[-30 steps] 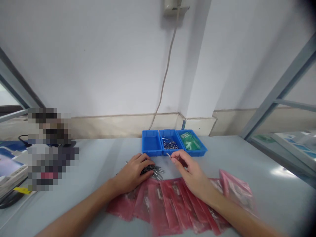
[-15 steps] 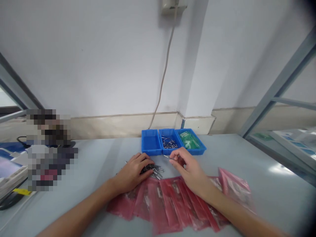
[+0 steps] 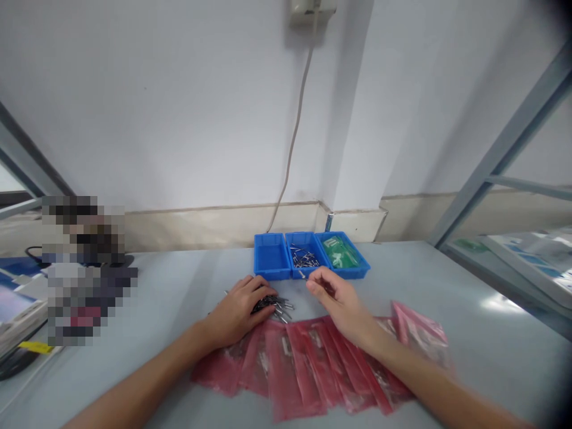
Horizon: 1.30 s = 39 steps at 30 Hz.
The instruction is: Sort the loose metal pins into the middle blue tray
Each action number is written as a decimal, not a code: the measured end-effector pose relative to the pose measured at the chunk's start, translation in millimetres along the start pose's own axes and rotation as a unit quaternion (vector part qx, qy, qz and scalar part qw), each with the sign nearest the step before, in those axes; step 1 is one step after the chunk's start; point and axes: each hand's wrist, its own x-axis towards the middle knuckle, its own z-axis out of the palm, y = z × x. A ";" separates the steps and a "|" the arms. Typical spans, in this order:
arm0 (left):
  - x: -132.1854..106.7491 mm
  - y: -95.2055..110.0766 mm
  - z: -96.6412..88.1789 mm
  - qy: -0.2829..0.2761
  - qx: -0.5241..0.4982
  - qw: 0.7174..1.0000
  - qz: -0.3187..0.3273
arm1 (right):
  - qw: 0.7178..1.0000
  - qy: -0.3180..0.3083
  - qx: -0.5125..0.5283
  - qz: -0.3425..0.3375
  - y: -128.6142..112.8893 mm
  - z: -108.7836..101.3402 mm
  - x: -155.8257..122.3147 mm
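My left hand [image 3: 242, 311] lies over a heap of thin metal pins [image 3: 279, 308], fingers spread and curved around its left side, thumb apart. The palm covers part of the heap. My right hand [image 3: 339, 301] is closed in a pinch, and a single small metal pin [image 3: 302, 274] sticks out from the fingertips toward the left. It is just in front of the middle blue bin [image 3: 305, 276], which contains more loose metal pins [image 3: 304, 258]. Below both hands, several pink plastic bags [image 3: 290, 381] overlap in a row, with small metallic pieces showing through; my right forearm passes above some of them.
The left blue bin [image 3: 271, 256] and the right blue bin [image 3: 364, 271], with green and clear packets [image 3: 340, 253], flank the middle one. A wall [image 3: 201, 119] with a hanging cable [image 3: 292, 143] rises behind. A pixelated area and a yellow tag [image 3: 36, 347] are at left.
The pin in my right hand has tilted, its free end now higher and nearer the middle bin. My left hand stays over the heap. The whole view has shifted slightly.
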 end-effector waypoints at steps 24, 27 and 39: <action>1.3 2.7 -2.1 -0.002 -0.001 1.000 0.003 | 0.942 -0.212 -0.227 -0.130 -5.2 8.6 -9.8; 1.1 2.5 -1.9 0.001 0.005 1.000 0.006 | 0.941 -0.194 -0.240 -0.138 -0.7 8.6 -7.7; 0.7 0.8 -1.0 0.001 0.004 1.000 0.003 | 0.945 -0.147 -0.265 -0.123 2.6 3.5 -6.4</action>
